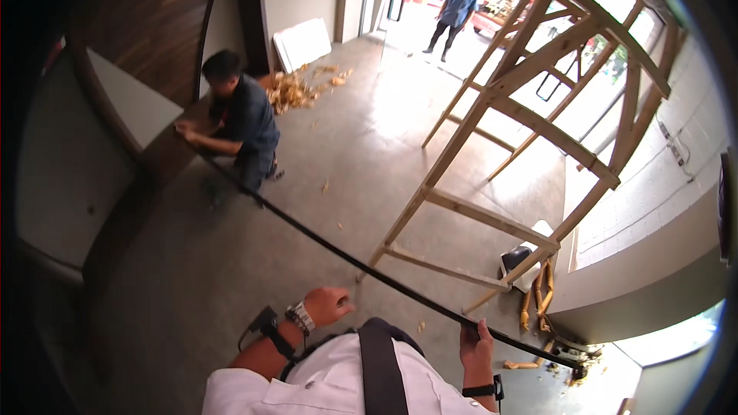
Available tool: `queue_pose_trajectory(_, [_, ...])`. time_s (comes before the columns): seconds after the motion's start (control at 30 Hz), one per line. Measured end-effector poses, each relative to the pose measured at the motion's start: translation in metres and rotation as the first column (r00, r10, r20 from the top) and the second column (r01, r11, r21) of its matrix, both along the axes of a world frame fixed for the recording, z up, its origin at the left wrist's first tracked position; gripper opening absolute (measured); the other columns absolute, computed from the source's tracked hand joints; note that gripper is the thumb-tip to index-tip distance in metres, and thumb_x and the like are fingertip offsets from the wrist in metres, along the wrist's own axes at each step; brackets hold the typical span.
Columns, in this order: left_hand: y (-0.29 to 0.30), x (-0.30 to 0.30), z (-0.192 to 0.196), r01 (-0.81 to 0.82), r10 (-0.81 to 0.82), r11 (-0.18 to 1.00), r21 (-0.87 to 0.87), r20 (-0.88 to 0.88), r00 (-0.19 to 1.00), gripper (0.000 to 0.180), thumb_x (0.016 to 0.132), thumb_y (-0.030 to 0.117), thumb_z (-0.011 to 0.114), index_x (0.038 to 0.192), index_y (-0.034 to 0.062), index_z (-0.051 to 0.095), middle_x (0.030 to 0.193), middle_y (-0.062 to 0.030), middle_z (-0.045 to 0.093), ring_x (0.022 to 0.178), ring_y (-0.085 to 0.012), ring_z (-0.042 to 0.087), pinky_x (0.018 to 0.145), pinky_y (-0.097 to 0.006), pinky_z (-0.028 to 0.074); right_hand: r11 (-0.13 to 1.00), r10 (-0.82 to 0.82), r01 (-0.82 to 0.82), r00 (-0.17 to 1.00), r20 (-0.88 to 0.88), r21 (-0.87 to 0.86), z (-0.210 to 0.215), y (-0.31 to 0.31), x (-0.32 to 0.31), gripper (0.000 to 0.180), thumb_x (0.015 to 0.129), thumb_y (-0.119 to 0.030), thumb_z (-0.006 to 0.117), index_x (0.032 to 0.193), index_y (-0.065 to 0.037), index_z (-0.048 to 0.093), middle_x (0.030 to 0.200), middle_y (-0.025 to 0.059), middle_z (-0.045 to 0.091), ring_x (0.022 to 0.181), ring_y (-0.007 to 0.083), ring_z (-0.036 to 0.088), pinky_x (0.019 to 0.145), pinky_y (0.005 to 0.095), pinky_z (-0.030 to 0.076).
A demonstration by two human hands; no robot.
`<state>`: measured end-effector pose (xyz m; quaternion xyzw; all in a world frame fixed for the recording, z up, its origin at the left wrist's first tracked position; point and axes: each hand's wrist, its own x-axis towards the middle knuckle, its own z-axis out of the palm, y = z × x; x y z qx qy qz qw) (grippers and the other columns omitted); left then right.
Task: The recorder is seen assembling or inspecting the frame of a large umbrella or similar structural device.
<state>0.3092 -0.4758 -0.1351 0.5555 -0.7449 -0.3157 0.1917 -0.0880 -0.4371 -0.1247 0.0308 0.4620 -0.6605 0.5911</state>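
The right hand (pixel 477 347) is raised, its fingers (pixel 467 330) closed around a long thin black strip (pixel 338 250). The strip runs from that hand across the room to a co-worker (pixel 244 127), who crouches by the dark wall panel (pixel 154 23) with a hand near its far end. The left hand (pixel 329 305) hangs loosely curled, holding nothing. A wooden scaffold frame (pixel 530 119) stands on the concrete floor (pixel 231 277) just beyond the strip.

1 head-worn fisheye looks steeply down from high up onto the concrete floor (pixel 231 277), far below.
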Motion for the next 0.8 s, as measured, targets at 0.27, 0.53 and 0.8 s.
queue_pose_trajectory(0.27, [0.134, 0.087, -0.229, -0.452, 0.176, 0.668, 0.591, 0.465, 0.868, 0.039, 0.072, 0.035, 0.068, 0.101, 0.0105, 0.065, 0.099, -0.0133, 0.066, 0.095, -0.0307, 0.063, 0.081, -0.042, 0.051, 0.998, -0.048, 0.048, 0.999, 0.009, -0.032, 0.024, -0.004, 0.007, 0.013, 0.087, -0.014, 0.06, 0.091, -0.002, 0.058, 0.089, 0.012, 0.065, 0.086, 0.0233, 0.063, 0.082, 0.0339, 0.052])
queue_pose_trajectory(0.53, [0.217, 0.074, -0.216, -0.327, -0.193, 0.629, 0.705, 0.549, 0.813, 0.029, 0.087, 0.02, 0.046, 0.106, 0.0066, 0.063, 0.107, -0.0161, 0.064, 0.096, -0.0301, 0.064, 0.083, -0.043, 0.05, 0.994, 0.036, -0.028, 0.997, 0.074, -0.105, 0.031, -0.018, -0.007, 0.01, 0.086, -0.017, 0.062, 0.089, -0.007, 0.061, 0.087, 0.0065, 0.066, 0.083, 0.0191, 0.063, 0.077, 0.0317, 0.052])
queue_pose_trajectory(0.8, [0.201, 0.025, -0.214, -0.561, 0.943, 0.08, 0.824, 0.12, 0.311, 0.028, 0.088, 0.03, 0.055, 0.08, 0.0037, 0.062, 0.07, -0.0093, 0.063, 0.056, -0.0201, 0.062, 0.05, -0.033, 0.052, 0.928, 0.301, -0.275, 0.951, 0.069, -0.25, 0.029, -0.047, -0.034, 0.018, 0.085, -0.025, 0.065, 0.094, -0.009, 0.061, 0.095, 0.0085, 0.064, 0.094, 0.0204, 0.06, 0.086, 0.0338, 0.048])
